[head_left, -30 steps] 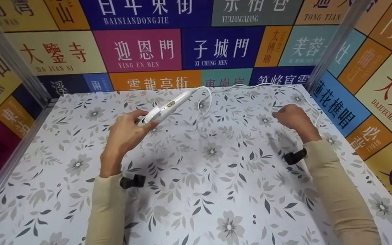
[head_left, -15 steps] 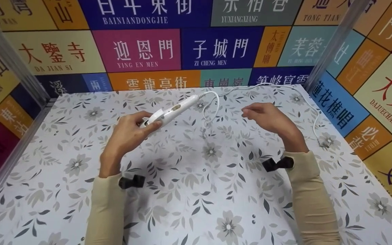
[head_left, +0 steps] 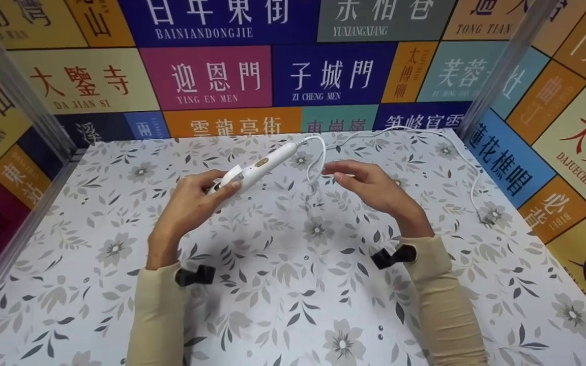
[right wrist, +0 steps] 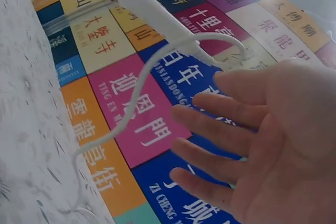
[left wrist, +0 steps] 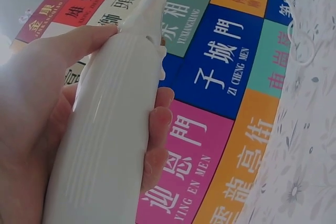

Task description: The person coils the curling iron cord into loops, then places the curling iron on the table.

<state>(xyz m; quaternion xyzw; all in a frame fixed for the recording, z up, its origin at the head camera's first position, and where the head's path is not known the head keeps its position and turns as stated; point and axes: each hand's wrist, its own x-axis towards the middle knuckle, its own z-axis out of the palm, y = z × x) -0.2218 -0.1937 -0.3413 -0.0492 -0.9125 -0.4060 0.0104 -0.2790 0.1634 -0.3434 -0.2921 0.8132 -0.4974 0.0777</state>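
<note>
My left hand (head_left: 194, 203) grips a white corded curling iron (head_left: 267, 161) by its thick end, thumb on one side and fingers curled round the other. Its slim handle, with a small gold panel, slants up and to the right above the table. In the left wrist view the curling iron's ridged white body (left wrist: 105, 129) fills the palm. A white cord (head_left: 324, 152) leaves the handle tip and loops down to the table. My right hand (head_left: 374, 188) is just right of that loop, fingers loosely extended; the right wrist view shows the palm (right wrist: 283, 145) holding nothing.
The table (head_left: 272, 305) has a white floral cover. More cord (head_left: 435, 130) runs along its back edge and down the right side. Panels with large printed characters (head_left: 206, 76) stand at the back and both sides. Each sleeve has a black wrist mount (head_left: 394, 255).
My right hand has moved left from the right side of the table to the cord loop, its fingers extending. The left hand still holds the curling iron, shifted only slightly.
</note>
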